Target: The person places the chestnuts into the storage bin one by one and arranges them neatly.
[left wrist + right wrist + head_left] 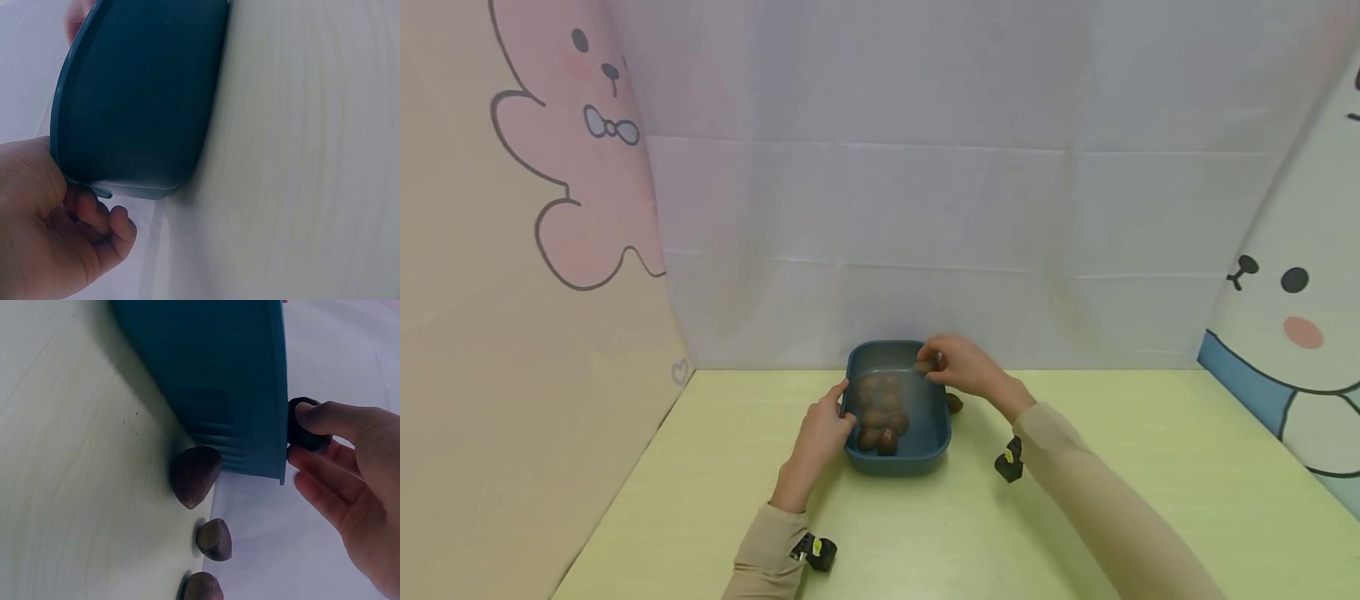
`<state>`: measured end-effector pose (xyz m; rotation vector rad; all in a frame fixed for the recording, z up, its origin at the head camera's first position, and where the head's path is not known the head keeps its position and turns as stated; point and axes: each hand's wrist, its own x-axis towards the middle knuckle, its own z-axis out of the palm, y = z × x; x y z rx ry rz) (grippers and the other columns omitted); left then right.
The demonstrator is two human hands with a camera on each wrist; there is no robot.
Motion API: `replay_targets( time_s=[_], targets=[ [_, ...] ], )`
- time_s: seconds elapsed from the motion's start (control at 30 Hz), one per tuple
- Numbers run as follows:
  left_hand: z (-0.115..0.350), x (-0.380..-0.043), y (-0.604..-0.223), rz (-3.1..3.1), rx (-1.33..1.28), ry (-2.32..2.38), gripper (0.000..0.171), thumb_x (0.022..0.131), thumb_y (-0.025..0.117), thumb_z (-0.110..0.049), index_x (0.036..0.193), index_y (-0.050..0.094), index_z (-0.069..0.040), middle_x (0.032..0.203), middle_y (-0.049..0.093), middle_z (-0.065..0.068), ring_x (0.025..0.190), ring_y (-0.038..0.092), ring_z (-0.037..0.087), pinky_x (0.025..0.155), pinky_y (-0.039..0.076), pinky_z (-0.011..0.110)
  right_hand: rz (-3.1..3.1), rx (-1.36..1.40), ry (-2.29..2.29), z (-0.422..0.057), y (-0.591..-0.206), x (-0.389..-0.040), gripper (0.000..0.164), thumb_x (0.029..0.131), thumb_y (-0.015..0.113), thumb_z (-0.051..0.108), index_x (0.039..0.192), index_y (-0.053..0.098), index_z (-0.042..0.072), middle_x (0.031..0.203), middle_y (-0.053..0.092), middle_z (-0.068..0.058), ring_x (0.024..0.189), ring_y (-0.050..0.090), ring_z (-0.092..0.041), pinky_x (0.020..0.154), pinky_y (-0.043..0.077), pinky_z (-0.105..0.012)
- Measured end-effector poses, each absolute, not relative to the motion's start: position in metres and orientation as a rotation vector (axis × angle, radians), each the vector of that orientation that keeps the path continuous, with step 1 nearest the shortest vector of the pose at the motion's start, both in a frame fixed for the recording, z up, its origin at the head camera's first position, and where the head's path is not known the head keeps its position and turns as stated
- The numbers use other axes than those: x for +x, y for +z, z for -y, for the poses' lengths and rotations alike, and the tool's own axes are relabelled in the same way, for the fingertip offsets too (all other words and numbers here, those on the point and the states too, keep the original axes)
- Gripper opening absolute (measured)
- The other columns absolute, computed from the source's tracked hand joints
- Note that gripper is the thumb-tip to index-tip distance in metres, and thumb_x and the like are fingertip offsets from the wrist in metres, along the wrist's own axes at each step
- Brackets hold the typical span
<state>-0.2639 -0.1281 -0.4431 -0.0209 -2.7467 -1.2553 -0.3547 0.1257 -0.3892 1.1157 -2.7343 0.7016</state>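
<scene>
A dark blue plastic bin (898,467) stands on the table with several brown chestnuts (887,442) heaped mostly at its left and near side. My left hand (822,435) grips the bin's left rim; in the left wrist view its curled fingers (119,225) are at the bin's end, beneath the rim. Over the far right corner of the bin, my right hand (962,365) pinches a dark chestnut (306,425) between thumb and fingers, at the rim in the right wrist view. That chestnut is blurred in the head view.
Outside the bin's right side lies a chestnut (954,403); the right wrist view shows further chestnuts (214,540) beyond it on the pale yellow table (917,533). A white cloth wall (880,208) rises close behind the bin. Printed side panels (580,192) flank the table.
</scene>
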Motion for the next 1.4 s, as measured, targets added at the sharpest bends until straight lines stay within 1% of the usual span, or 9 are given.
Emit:
replay_targets(
  time_s=[0.23,0.47,0.63,0.8,0.97,1.17,1.3,1.4],
  targets=[
    [0.127,-0.266,-0.445,2.747,-0.008,-1.233,0.068,0.081,0.054,0.000,0.149,0.044,-0.003,0.054,0.037,-0.004,0.044,0.027,0.009,0.044,0.024,0.023,2.714,1.139,0.643,-0.113,-0.396,-0.363,0.025,0.081,0.077,0.011,0.105,0.071,0.006,0.103,0.068,-0.009,0.089,0.063,-0.022,0.082,0.052,-0.040],
    [0.126,-0.266,-0.444,2.747,-0.003,-1.237,0.068,0.082,0.054,-0.001,0.149,0.044,-0.003,0.056,0.039,-0.003,0.045,0.029,0.010,0.045,0.026,0.024,2.797,1.116,0.481,-0.103,-0.405,-0.370,0.023,0.082,0.078,0.016,0.104,0.071,0.014,0.103,0.067,-0.004,0.094,0.063,-0.022,0.085,0.052,-0.041],
    [0.127,-0.266,-0.444,2.742,-0.008,-1.239,0.068,0.081,0.053,0.000,0.149,0.044,-0.003,0.055,0.037,-0.004,0.045,0.027,0.010,0.044,0.024,0.024,2.805,1.133,0.388,-0.100,-0.408,-0.372,0.023,0.082,0.078,0.017,0.104,0.071,0.012,0.101,0.066,-0.004,0.094,0.063,-0.023,0.086,0.052,-0.041],
    [0.127,-0.267,-0.446,2.748,-0.019,-1.226,0.068,0.081,0.053,0.000,0.148,0.045,-0.002,0.055,0.038,-0.004,0.045,0.028,0.010,0.044,0.025,0.023,2.772,1.152,0.271,-0.100,-0.413,-0.374,0.024,0.079,0.080,0.016,0.101,0.071,0.013,0.097,0.066,-0.004,0.091,0.063,-0.025,0.083,0.052,-0.041],
    [0.127,-0.267,-0.446,2.746,-0.014,-1.220,0.067,0.081,0.054,0.000,0.148,0.046,-0.003,0.058,0.041,-0.003,0.046,0.031,0.010,0.046,0.026,0.024,2.783,1.143,0.178,-0.098,-0.414,-0.375,0.025,0.077,0.083,0.021,0.098,0.070,0.016,0.097,0.064,-0.003,0.090,0.058,-0.026,0.081,0.049,-0.042],
    [0.126,-0.267,-0.444,2.744,-0.009,-1.226,0.067,0.081,0.054,0.000,0.148,0.046,-0.003,0.058,0.040,-0.002,0.046,0.029,0.010,0.046,0.025,0.024,2.797,1.094,0.156,-0.097,-0.416,-0.378,0.024,0.074,0.084,0.023,0.093,0.070,0.018,0.096,0.064,-0.002,0.083,0.047,-0.024,0.078,0.042,-0.041],
    [0.125,-0.267,-0.444,2.750,0.004,-1.230,0.067,0.081,0.054,0.000,0.148,0.045,-0.004,0.059,0.041,-0.002,0.046,0.030,0.011,0.046,0.026,0.024,2.823,1.074,0.192,-0.099,-0.416,-0.376,0.023,0.076,0.084,0.025,0.096,0.072,0.019,0.098,0.065,-0.001,0.084,0.044,-0.022,0.079,0.040,-0.041],
    [0.126,-0.267,-0.444,2.757,0.018,-1.233,0.068,0.082,0.054,-0.001,0.149,0.045,-0.005,0.059,0.042,-0.002,0.046,0.031,0.011,0.046,0.027,0.024,2.834,1.072,0.244,-0.102,-0.414,-0.372,0.023,0.078,0.082,0.026,0.098,0.073,0.019,0.100,0.066,-0.002,0.087,0.045,-0.024,0.081,0.040,-0.044]
  ],
)
